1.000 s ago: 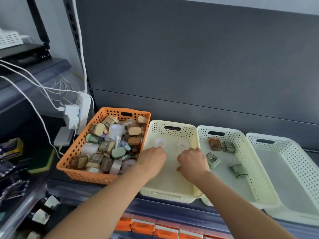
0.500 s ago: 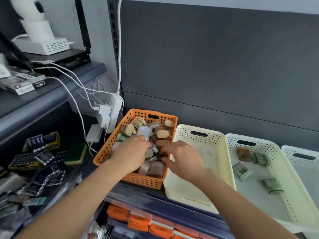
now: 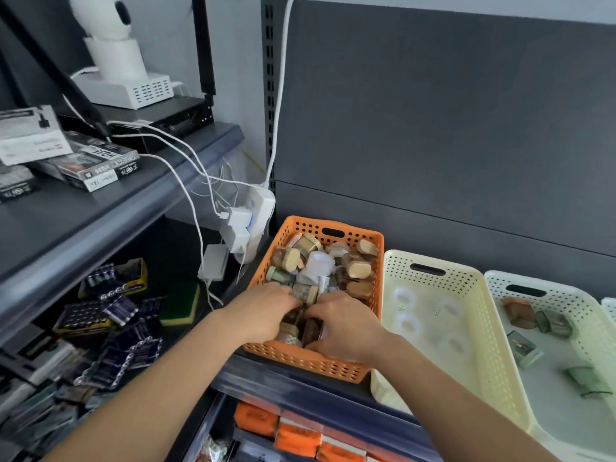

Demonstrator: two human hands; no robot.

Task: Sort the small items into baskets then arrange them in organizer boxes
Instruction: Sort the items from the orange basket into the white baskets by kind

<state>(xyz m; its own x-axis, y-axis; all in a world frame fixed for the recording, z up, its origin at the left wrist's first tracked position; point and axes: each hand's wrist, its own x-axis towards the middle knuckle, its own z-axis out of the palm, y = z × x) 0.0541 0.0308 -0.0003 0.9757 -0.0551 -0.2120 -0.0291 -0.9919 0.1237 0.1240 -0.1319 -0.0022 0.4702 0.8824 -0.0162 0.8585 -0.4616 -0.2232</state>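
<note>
Head view: both hands are in the near end of the orange basket (image 3: 333, 365), which sits on a dark shelf (image 3: 300, 378) at the left of a row of baskets. The left hand (image 3: 263, 311) and right hand (image 3: 343, 325) lie close together, fingers curled down among the small items (image 3: 358, 270), a heap of tan, brown, green and white pieces. The fingertips are buried, so I cannot tell whether either hand grips anything.

Just right of it stands a cream basket (image 3: 480, 328) with a few pale rings (image 3: 403, 298) on its floor. Further right, a pale green basket (image 3: 593, 328) holds brown and green pieces (image 3: 520, 313), lying apart. Far left of the orange basket hangs a white power strip (image 3: 258, 208).
</note>
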